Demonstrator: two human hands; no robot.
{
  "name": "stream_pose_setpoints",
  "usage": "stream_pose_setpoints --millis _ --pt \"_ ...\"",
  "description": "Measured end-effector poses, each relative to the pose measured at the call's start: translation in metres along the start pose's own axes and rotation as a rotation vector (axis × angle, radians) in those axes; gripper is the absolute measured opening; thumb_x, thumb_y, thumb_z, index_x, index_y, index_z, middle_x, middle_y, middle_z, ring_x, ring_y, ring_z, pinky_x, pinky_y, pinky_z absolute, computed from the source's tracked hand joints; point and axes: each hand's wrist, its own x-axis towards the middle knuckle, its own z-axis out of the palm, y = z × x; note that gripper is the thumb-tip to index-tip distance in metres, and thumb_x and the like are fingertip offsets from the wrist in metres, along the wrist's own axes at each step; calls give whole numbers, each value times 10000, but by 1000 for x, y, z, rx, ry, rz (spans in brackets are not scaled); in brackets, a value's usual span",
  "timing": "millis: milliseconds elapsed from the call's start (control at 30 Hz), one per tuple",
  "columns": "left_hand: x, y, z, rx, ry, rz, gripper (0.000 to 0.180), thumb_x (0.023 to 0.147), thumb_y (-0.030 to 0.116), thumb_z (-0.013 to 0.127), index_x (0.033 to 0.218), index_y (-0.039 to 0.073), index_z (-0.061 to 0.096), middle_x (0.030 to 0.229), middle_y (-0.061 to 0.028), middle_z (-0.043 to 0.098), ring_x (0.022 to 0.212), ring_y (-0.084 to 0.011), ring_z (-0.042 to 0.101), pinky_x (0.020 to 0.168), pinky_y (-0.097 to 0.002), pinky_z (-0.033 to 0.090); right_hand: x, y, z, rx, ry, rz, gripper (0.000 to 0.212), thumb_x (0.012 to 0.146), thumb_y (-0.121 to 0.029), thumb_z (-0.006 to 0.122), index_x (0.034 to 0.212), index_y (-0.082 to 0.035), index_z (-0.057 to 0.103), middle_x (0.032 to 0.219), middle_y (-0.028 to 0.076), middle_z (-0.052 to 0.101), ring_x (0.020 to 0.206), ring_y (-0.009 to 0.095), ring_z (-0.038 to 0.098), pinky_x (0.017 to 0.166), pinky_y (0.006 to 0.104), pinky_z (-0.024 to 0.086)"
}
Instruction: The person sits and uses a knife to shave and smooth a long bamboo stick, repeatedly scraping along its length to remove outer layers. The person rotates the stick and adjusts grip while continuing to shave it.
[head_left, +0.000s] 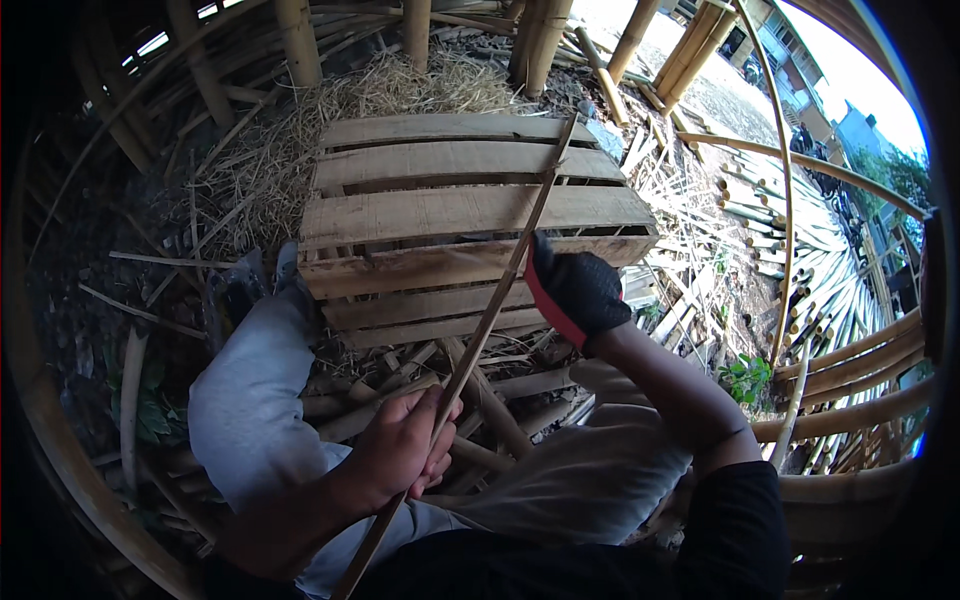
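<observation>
A long, narrow bamboo strip [487,318] slants from my lap up across a slatted wooden crate [420,212], its far end over the crate's top. My bare left hand [405,440] is closed round the strip's lower part. My right hand [585,295], in a black and red glove, is closed against the strip's right side at the crate's near edge. What the right hand grips is hidden; a faint, blurred greyish streak shows left of the strip there, too unclear to name. My legs in grey trousers [250,400] are on either side of the crate's near side.
Dry straw-like shavings [400,90] lie heaped behind the crate. Bamboo offcuts [490,410] litter the ground below it. Upright bamboo posts [298,45] stand at the back. Many cut poles [825,270] lie stacked at the right, beyond a curved bamboo railing [850,405].
</observation>
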Motion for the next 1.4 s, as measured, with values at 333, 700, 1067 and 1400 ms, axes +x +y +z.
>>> stream_pose_setpoints --millis 333,700,1067,1400 --pt "-3 11 -6 -132 19 -29 225 1084 303 358 981 132 463 486 13 353 288 -104 321 310 -256 246 -11 -32 -10 231 205 -109 509 1039 -432 401 932 -81 753 639 179 669 634 409 679 662 522 547" --pt "-9 6 -10 -81 21 -17 260 1090 304 333 996 95 455 496 -2 373 312 -92 327 325 -248 295 37 -5 -8 16 113 -49 606 1056 -460 343 844 -39 724 623 212 638 614 415 660 598 507 523" --pt "-15 13 -11 -58 14 -53 276 1093 306 316 1015 86 461 514 -6 383 325 -83 334 328 -252 302 84 56 1 146 83 398 790 1045 -549 226 717 -12 704 694 263 654 755 454 671 755 528 520" --pt "-17 6 -13 -57 1 -52 282 1085 295 313 1016 71 469 509 -9 370 329 -90 324 327 -253 308 103 79 0 65 53 441 798 1041 -542 171 783 -23 720 803 232 701 833 435 684 829 510 519"
